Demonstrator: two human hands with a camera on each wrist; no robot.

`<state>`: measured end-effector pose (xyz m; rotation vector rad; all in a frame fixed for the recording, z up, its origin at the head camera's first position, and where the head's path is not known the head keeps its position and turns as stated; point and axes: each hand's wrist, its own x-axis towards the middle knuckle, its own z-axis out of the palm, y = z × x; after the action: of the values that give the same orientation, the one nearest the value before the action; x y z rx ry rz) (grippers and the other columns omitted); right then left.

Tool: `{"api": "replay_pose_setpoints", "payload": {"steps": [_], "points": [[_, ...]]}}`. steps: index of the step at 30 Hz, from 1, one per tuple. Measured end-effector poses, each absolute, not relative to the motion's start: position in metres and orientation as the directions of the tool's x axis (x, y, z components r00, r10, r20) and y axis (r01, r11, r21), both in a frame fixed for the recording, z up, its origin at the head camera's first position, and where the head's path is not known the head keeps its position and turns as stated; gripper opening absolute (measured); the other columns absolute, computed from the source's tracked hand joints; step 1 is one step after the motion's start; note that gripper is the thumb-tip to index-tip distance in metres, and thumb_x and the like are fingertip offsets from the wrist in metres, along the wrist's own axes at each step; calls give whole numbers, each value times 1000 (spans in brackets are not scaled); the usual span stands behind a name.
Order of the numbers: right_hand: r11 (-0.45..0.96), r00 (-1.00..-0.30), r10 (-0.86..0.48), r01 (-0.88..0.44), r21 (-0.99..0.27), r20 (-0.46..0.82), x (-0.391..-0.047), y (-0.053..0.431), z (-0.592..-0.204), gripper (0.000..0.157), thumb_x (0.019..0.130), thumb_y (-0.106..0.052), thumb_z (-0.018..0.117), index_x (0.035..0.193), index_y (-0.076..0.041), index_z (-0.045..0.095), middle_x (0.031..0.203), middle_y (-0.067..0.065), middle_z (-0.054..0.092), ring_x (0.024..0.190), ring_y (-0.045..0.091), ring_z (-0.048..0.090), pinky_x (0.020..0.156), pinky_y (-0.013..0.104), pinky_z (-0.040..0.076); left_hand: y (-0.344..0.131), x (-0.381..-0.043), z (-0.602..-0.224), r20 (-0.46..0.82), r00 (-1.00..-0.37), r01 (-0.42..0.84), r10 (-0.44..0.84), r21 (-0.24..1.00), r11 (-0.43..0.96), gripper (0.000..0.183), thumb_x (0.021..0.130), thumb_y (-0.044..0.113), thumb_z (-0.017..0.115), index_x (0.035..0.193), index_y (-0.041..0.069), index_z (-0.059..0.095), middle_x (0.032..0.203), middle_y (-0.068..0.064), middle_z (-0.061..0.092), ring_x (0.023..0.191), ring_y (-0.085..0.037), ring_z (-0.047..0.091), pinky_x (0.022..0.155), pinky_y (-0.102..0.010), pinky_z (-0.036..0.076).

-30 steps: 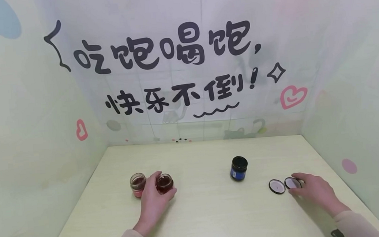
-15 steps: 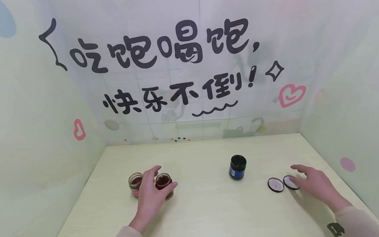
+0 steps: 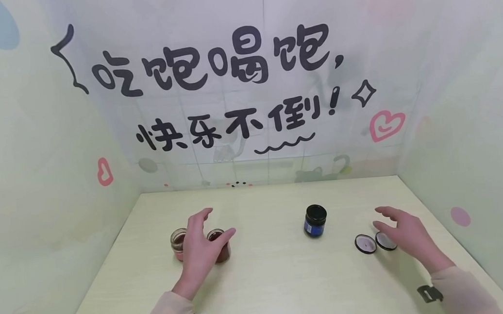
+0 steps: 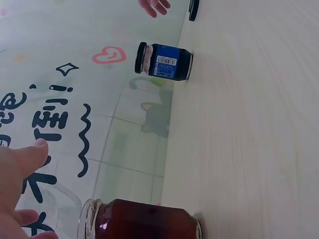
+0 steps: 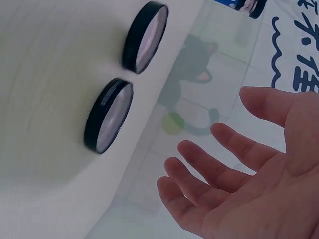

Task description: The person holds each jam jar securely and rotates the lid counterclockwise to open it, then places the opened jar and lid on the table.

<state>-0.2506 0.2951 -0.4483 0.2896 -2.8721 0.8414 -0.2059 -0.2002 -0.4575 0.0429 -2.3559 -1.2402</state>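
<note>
My left hand (image 3: 199,246) hovers with spread fingers over an open glass jar of dark red contents (image 3: 223,253), holding nothing. In the left wrist view that jar (image 4: 147,220) stands uncapped, just beyond the fingers. A second open jar (image 3: 178,246), with a pink label, is partly hidden behind the same hand. On the right, my right hand (image 3: 408,233) is raised above two dark-rimmed lids lying with their pale insides up. The nearer lid (image 5: 108,115) and the other lid (image 5: 145,37) both show apart from its loosely spread fingers in the right wrist view.
A capped jar with a blue label (image 3: 315,220) stands between the hands, toward the back of the pale wooden table (image 3: 269,282). Printed wall sheets enclose the table at the back and both sides. A black strap (image 3: 430,294) hangs by the right sleeve.
My right hand has let go of the right lid and lifted off it. My left hand has released the dark red jar and risen above it. Jars and lids stay in place.
</note>
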Motion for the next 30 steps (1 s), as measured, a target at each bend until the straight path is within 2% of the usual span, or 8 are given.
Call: {"api": "replay_pose_setpoints", "payload": {"steps": [7, 15, 22, 24, 26, 30], "points": [[792, -970, -145, -232, -565, 194, -256, 273, -449, 54, 100, -38, 62, 140, -3, 55, 135, 25, 58, 119, 47, 56, 88, 61, 47, -191, -207, -455, 437, -866, 234, -244, 784, 575, 82, 77, 52, 84, 143, 15, 51, 140, -1, 49, 127, -28, 48, 103, -49, 42], [755, -966, -148, -248, -607, 211, -261, 253, -447, 52, 100, -38, 62, 140, -5, 56, 136, 22, 59, 121, 44, 55, 93, 60, 47, -172, -211, -449, 512, -827, 317, -234, 767, 558, 74, 80, 48, 84, 140, 19, 53, 138, 1, 52, 124, -27, 51, 101, -47, 44], [713, -960, -174, -277, -644, 220, -265, 241, -450, 52, 100, -38, 63, 140, -5, 56, 136, 22, 59, 120, 42, 56, 93, 57, 49, -155, -213, -449, 514, -834, 349, -202, 774, 529, 71, 81, 44, 84, 140, 19, 53, 135, 3, 52, 127, -22, 50, 100, -43, 46], [707, -958, -182, -283, -649, 219, -266, 237, -451, 52, 100, -38, 63, 140, -5, 56, 136, 22, 59, 119, 42, 57, 93, 57, 49, -149, -213, -450, 508, -837, 343, -202, 776, 530, 70, 81, 45, 84, 139, 20, 53, 135, 4, 53, 127, -20, 50, 98, -44, 47], [700, -958, -187, -286, -654, 218, -268, 234, -453, 53, 100, -38, 63, 140, -5, 55, 135, 22, 59, 119, 42, 57, 92, 56, 50, -143, -214, -450, 509, -839, 350, -194, 776, 524, 70, 81, 45, 83, 140, 21, 53, 135, 4, 53, 126, -21, 51, 103, -46, 44], [692, -956, -199, -292, -661, 213, -271, 228, -453, 52, 100, -36, 64, 141, -5, 55, 135, 21, 59, 120, 41, 58, 94, 56, 50, -130, -214, -452, 510, -844, 373, -168, 782, 499, 69, 82, 43, 83, 140, 20, 53, 134, 3, 54, 126, -22, 51, 103, -47, 44]]}}
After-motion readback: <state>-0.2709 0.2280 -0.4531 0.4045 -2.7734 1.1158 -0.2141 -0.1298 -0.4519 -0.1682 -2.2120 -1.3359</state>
